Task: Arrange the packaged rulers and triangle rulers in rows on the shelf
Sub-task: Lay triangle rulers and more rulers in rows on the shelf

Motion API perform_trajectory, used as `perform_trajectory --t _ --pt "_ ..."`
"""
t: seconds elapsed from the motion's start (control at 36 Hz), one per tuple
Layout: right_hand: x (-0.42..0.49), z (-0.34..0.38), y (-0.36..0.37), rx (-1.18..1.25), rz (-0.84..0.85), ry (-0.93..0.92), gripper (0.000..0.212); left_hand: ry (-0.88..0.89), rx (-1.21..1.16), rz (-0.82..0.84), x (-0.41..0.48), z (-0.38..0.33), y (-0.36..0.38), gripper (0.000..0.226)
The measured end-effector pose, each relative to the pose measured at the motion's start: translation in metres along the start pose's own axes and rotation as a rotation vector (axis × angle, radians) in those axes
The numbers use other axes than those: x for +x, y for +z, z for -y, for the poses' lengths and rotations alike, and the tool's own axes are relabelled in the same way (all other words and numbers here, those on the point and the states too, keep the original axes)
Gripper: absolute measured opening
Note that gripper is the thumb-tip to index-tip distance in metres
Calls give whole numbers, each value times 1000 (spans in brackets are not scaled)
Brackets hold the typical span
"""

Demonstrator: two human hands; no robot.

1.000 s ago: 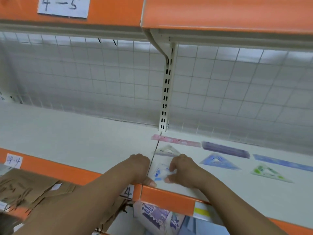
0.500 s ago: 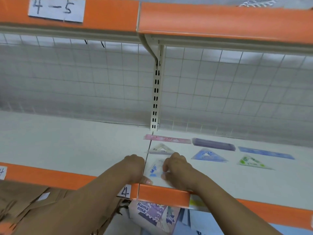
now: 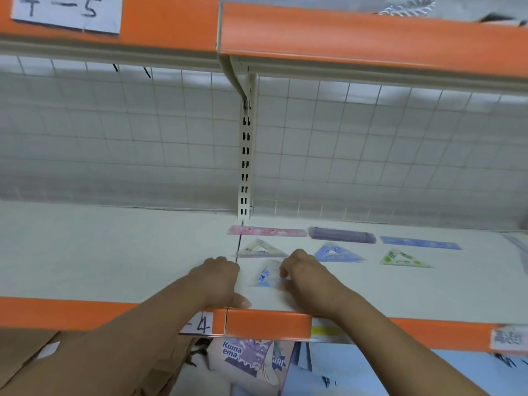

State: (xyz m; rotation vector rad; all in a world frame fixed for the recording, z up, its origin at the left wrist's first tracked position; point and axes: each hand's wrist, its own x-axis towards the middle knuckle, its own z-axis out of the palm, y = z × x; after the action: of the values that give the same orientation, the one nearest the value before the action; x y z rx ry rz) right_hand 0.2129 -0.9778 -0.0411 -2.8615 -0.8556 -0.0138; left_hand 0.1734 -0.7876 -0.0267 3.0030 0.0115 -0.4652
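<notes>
Matt white shelf (image 3: pixel 114 252), glossy plastic-wrapped triangle ruler (image 3: pixel 267 277), wire-mesh backing (image 3: pixel 371 152)

White shelf (image 3: pixel 114 252) with orange front edge. Laid flat at rear: pink ruler (image 3: pixel 267 231), purple ruler (image 3: pixel 341 234), blue ruler (image 3: pixel 420 242). In front of these: clear triangle (image 3: pixel 261 248), blue triangle (image 3: pixel 338 253), green triangle (image 3: pixel 404 259). Another blue triangle (image 3: pixel 267 277) is seen nearest the edge.

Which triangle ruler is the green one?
The green triangle ruler is the one farthest right in the triangle row, below the blue straight ruler. The other triangles look blue or pale.
</notes>
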Motion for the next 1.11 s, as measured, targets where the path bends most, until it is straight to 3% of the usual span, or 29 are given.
perform_trajectory --t 0.28,0.69,1.11 --pt "-11 -6 0 13 -53 58 33 112 42 -29 0 -12 1 65" --pt "-22 -60 -9 -14 -89 200 30 206 48 7 7 -30 1 61" --pt "-41 -116 -16 8 -97 171 27 229 64 21 26 -79 -6 58"
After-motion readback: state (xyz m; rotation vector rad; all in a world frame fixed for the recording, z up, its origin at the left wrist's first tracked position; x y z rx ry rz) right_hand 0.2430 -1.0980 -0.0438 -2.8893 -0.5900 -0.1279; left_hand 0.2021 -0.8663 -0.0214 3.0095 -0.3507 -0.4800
